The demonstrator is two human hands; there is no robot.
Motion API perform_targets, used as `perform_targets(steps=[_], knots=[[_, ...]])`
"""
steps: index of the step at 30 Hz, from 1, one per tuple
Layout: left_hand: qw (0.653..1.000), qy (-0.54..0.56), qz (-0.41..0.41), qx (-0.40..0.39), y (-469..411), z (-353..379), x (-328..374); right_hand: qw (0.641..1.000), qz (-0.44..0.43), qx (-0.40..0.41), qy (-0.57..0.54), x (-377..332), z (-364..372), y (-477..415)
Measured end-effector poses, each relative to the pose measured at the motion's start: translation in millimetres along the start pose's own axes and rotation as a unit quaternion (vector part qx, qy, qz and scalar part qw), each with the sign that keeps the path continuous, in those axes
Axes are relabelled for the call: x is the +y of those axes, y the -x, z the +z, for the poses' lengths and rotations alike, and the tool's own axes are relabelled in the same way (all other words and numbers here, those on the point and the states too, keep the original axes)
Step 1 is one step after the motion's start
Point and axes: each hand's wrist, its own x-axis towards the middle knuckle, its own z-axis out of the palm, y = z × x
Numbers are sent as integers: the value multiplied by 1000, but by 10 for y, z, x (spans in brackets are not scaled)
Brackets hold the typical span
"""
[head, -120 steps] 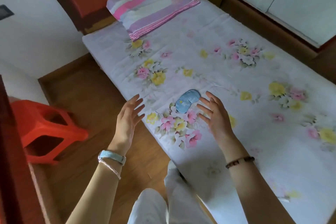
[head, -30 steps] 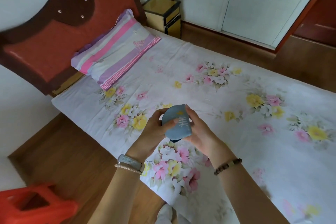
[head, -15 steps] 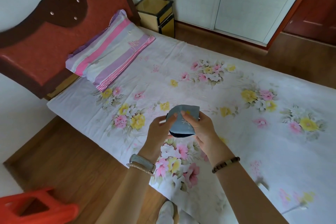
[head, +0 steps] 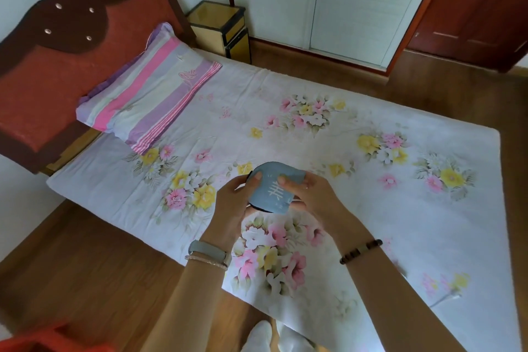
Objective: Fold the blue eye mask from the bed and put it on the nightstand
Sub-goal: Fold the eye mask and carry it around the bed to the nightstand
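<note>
The bed (head: pixel 371 180) fills most of the view, spread with a white sheet printed with pink, yellow and white flower clusters. Its red padded headboard (head: pixel 57 66), edged in dark brown and set with metal studs, stands at the upper left against the wall. A striped pillow (head: pixel 148 88) in pink, purple and pale bands lies at the head of the bed, just in front of the headboard. The nightstand (head: pixel 220 28), yellow with dark trim, stands in the corner beside the head of the bed, on the far side from the person; its top is bare so far as can be seen. Wooden floor (head: pixel 85 280) runs along the near side of the bed, and pale wardrobe doors (head: pixel 328 0) and a dark red door (head: pixel 480 8) line the far wall.

The blue eye mask (head: pixel 271 188) is held up off the sheet, above the near edge of the bed, folded over on itself with a white printed mark facing the camera and a dark edge showing at the bottom. The left hand (head: pixel 234 203) pinches its left side, thumb on the front, fingers behind. The right hand (head: pixel 308 194) closes on its right side, thumb pressed on the front face. Both grips are closed on the mask. The left wrist carries a pale band (head: pixel 208 250); the right wrist carries a beaded bracelet (head: pixel 361 251).
</note>
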Motion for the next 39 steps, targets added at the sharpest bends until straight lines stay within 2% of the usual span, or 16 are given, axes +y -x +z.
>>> perform_targets(steps=[5, 11, 18, 22, 30, 35, 39], knots=[[996, 58, -47, -45, 118, -143, 11, 999, -28, 10, -37, 1, 152, 205], [995, 59, -7, -77, 209, -539, 87, 995, -40, 47, -80, 98, 409, 416], [992, 29, -17, -126, 271, -581, 169, 985, -62, 122, -105, 128, 526, 730], [979, -26, -45, -196, 342, -275, 120, 971, -74, 178, -138, 173, 289, 1054], [910, -149, -72, -380, 762, 780, -219, 915, -126, 339, -176, 310, -495, 2061], [866, -182, -93, -456, 1271, 1421, -656, 864, -140, 434, -213, 551, -948, 2823], [826, -207, -109, -513, 1803, 1840, -1071, 827, -153, 480, -251, 820, -1241, 3488]])
